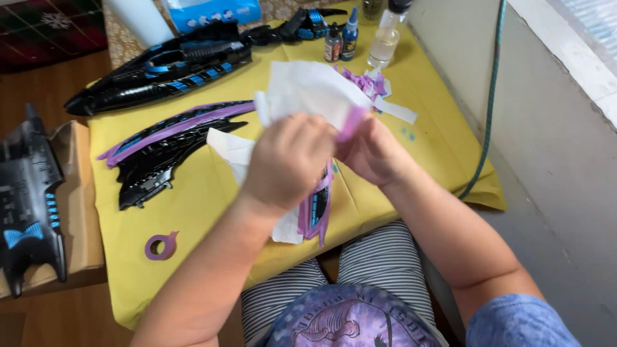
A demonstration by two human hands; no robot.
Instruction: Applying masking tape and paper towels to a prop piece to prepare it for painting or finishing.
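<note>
Centre frame: left hand (289,160) and right hand (373,154) are both closed on a white tissue (308,90) and purple tape (352,122), raised above the table (193,199) so the tape peels free. A masked black part (318,205) hangs below them. Lower left: tape roll (160,246). Upper left: black hulls (167,67). Top: bottles (350,38).

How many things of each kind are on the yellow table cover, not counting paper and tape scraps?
Black model parts with blue or purple trim: 4
Small bottles: 3, and a fourth container is cut off at the top edge
Purple tape roll: 1
Total: 8

Both hands hold white paper.
</note>
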